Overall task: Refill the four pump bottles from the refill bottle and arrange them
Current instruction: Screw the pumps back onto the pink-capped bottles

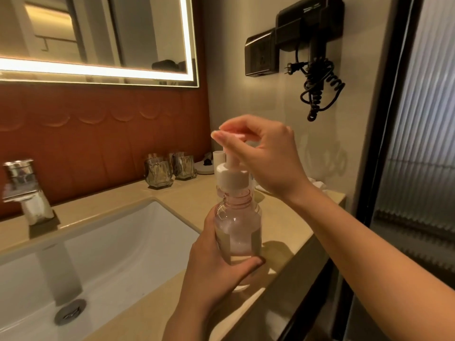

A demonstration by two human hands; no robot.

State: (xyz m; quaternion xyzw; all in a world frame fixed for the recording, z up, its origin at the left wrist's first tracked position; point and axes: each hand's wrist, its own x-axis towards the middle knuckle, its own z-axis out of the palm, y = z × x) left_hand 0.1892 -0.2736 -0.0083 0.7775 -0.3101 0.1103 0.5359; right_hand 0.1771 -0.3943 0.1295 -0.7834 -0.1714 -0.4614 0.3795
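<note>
You hold one pump bottle [237, 232] upright above the countertop [187, 195], at the sink's [110, 242] right edge. Your left hand [211, 274] grasps its clear body, fingers wrapped round the back and thumb across the front. Your right hand [268, 156] pinches the pump head [234, 137] between thumb and fingertips. Directly beneath those fingertips the white collar [232, 177] stands above the bare threaded neck [237, 199], so the pump is unseated. Judgement: this is the opening or closing step of one refill; which of the two cannot be told, and the fill level is unclear behind the label. Next you need either a straight lift to draw the dip tube out, or a square seating and a turn to close; keep the left grasp firm so the body does not twist. Count: one pump bottle in view out of four; no refill bottle visible. Beyond your right fingertips stands one white cylindrical item [219, 156], unidentified. To the left of your fingers are at least two glass tumblers [158, 173], one faucet [24, 190] and one drain [70, 311]. Above your right hand hangs one wall hair dryer [307, 28].
</note>
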